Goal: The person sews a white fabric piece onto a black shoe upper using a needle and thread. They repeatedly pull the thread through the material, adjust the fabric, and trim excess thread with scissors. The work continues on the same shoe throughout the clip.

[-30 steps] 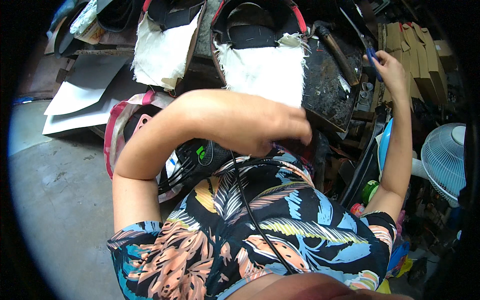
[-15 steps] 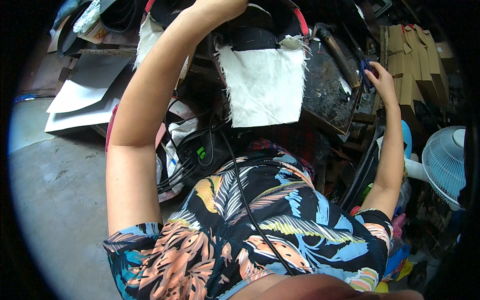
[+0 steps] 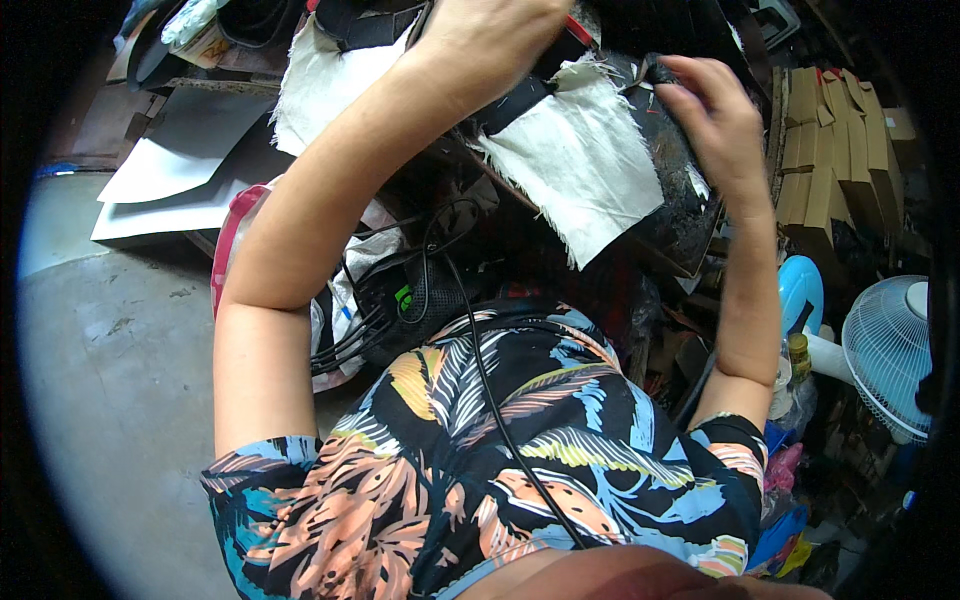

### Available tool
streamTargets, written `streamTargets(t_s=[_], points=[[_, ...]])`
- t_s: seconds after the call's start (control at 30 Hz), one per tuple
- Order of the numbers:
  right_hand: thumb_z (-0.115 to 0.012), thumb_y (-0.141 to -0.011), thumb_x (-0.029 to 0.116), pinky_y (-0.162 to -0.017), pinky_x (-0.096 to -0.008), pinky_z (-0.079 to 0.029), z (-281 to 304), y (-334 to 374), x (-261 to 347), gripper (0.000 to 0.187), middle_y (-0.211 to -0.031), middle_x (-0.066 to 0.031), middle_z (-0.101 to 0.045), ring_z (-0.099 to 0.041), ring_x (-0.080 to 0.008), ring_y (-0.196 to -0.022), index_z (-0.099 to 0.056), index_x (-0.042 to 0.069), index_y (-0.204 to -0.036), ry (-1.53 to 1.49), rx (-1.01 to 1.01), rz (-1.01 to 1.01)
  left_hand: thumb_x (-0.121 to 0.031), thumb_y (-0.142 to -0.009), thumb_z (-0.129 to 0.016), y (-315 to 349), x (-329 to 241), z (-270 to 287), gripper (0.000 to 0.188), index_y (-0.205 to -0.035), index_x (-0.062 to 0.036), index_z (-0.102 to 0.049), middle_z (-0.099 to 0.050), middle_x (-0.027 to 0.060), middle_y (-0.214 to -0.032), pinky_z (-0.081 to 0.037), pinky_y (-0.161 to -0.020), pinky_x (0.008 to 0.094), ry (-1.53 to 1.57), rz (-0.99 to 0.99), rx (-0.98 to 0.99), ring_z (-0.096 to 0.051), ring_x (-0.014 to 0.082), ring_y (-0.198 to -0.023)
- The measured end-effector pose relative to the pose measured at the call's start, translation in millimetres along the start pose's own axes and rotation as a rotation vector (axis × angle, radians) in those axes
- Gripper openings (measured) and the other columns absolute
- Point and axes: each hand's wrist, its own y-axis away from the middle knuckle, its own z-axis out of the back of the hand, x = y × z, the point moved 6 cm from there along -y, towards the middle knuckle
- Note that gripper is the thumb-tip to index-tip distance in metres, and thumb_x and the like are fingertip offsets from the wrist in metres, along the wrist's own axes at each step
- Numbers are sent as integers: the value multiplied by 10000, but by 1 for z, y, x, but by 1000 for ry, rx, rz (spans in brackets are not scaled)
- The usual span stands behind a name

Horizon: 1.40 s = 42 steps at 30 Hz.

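Note:
My left hand (image 3: 505,45) reaches over the work at the top edge; its fingers are hidden. Beneath it lies a black piece (image 3: 512,105) with red edging, partly covered by the hand. A frayed white cloth (image 3: 585,160) hangs from that piece, slanting down to the right. Another frayed white cloth (image 3: 335,85) shows left of my forearm, beside black material. My right hand (image 3: 720,125) is closed round the dark upper end of a hammer (image 3: 655,72), above a dark board. Most of the handle is hidden behind the hand.
White sheets (image 3: 180,160) lie at the left. Brown cardboard pieces (image 3: 830,150) stand at the far right, above a white fan (image 3: 885,350). A black cable (image 3: 490,400) runs down over my shirt. A black mesh bag (image 3: 415,305) sits at my waist.
My right hand has left the blue-handled scissors and moved left to the hammer. My left hand has shifted right and down. The black piece and its white cloth have turned to a slant.

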Motion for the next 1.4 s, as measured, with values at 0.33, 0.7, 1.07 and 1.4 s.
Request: streamTargets(t_s=[0.33,0.7,1.07,1.4], points=[[-822,-710,150,-808,-370,-523,-82,-25,-1,223,-994,-25,-643,-634,-235,-1014,-731,131,-913,96,-18,-226,47,-784,-622,-17,-2,-129,314,-1068,-62,-704,-726,157,-970,-550,-861,392,578,8,367,-697,336,-953],[-769,-844,179,-627,-281,-489,-85,-6,-17,169,-714,-57,-656,-602,-147,-632,-661,52,-870,-363,-181,-377,-86,-744,-757,-13,-1,-122,351,-1094,-79,-719,-736,133,-983,-551,-853,395,508,72,420,-708,294,-950],[-763,-871,171,-640,-244,-462,-78,2,-4,177,-764,-5,-650,-568,-81,-692,-674,30,-928,-135,-179,-199,-200,-677,-839,-7,-7,-92,369,-998,-62,-719,-708,124,-995,-558,-828,398,467,-25,249,-702,308,-895],[-735,-901,201,-662,-249,-503,-85,2,-7,190,-805,-40,-712,-644,-94,-720,-686,37,-984,-120,-205,-428,-179,-755,-753,-5,-11,-90,193,-889,-41,-740,-691,118,-913,-572,-784,371,222,-35,166,-703,290,-848]])
